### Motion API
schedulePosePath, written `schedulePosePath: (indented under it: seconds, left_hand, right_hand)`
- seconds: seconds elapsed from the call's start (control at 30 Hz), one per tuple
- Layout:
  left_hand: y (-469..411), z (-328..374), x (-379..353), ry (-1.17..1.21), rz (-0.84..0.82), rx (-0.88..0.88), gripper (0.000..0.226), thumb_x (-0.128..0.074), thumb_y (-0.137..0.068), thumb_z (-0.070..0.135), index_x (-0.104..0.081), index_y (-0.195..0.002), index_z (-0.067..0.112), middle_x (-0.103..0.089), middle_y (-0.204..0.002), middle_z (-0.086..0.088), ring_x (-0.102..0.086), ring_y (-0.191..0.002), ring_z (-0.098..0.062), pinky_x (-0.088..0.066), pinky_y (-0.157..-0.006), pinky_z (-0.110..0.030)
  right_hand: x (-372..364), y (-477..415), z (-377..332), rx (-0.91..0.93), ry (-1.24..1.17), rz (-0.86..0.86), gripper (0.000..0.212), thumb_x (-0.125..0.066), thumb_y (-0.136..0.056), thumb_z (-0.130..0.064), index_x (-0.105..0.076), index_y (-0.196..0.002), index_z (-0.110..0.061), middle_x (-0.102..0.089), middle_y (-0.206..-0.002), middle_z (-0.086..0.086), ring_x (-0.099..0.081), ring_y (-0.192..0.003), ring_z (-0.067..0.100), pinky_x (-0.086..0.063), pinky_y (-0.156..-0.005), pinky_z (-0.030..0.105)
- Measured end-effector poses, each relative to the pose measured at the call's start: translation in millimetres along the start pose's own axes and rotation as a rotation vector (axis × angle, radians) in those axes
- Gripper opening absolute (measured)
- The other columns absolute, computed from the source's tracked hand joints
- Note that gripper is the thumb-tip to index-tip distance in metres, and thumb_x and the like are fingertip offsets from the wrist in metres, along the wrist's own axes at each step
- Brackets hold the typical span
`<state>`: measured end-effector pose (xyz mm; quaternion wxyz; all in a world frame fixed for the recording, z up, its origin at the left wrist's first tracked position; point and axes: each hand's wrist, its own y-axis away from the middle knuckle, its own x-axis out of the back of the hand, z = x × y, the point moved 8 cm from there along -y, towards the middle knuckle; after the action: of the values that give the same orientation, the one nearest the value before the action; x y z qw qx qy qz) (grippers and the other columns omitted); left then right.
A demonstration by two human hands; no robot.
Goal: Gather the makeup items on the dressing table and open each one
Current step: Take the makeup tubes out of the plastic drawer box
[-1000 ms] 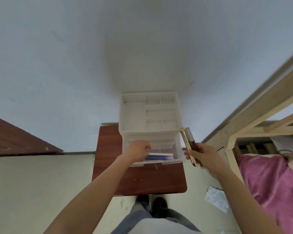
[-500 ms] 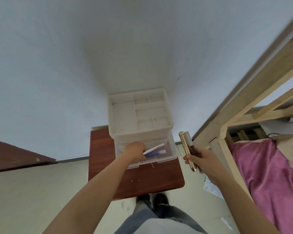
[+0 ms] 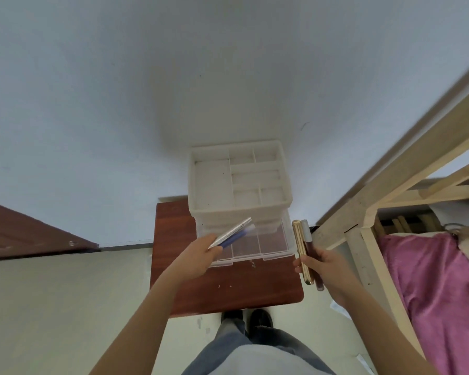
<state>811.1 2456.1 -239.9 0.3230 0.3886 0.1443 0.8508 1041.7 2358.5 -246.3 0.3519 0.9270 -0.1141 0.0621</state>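
Since the earlier frames, left hand (image 3: 198,255) has risen out of the clear drawer (image 3: 271,239), carrying a silver tube (image 3: 232,232) and a blue tube (image 3: 236,238) that lay inside it. Both tubes are pinched together at their near ends by curled fingers. Their long axes run parallel, slanting away from the person and toward the right, with the free tips over the drawer's left compartment.

Right hand (image 3: 325,269) stays off the bench's right edge, its fingers wrapped round a gold tube (image 3: 299,244) and a dark pencil with a silver cap (image 3: 306,234). These two stand side by side, touching, with their axes nearly straight ahead. The white organiser (image 3: 238,180) sits at the back of the bench (image 3: 228,290), with the drawer pulled out in front of it.

The two pairs are held apart, with the drawer's width between them; the left pair's tips angle toward the right hand. Gathering appears nearly complete, and no cap is off yet. Bare bench lies just below and nearer the person, equally reachable by either hand. Setting all four down there would likely free the fingers for uncapping.
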Motion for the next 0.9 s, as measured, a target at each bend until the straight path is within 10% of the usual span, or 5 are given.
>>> schedulePosePath:
  seconds: [0.23,0.9]
  left_hand:
    - [54,-64,-5,0.995,0.309,0.219,0.022,-0.038,-0.097,0.013,-0.057,-0.087,0.009,-0.051,-0.069,-0.008,-0.047,-0.066,-0.016,-0.042,-0.065,-0.025]
    - [36,-69,-22,1.138,0.47,0.181,0.02,-0.034,-0.098,0.019,-0.054,-0.101,0.016,-0.067,-0.097,-0.005,-0.065,-0.092,-0.022,-0.052,-0.077,-0.027]
  right_hand:
    - [-12,-9,12,-0.055,-0.017,-0.013,0.015,-0.042,-0.096,-0.014,-0.057,-0.093,-0.015,-0.068,-0.081,0.009,-0.062,-0.076,0.024,-0.035,-0.047,0.025]
    - [-15,-29,-11,0.03,-0.098,-0.045,0.018,-0.043,-0.095,-0.013,-0.047,-0.113,-0.012,-0.065,-0.082,0.005,-0.058,-0.083,0.031,-0.034,-0.034,0.019]
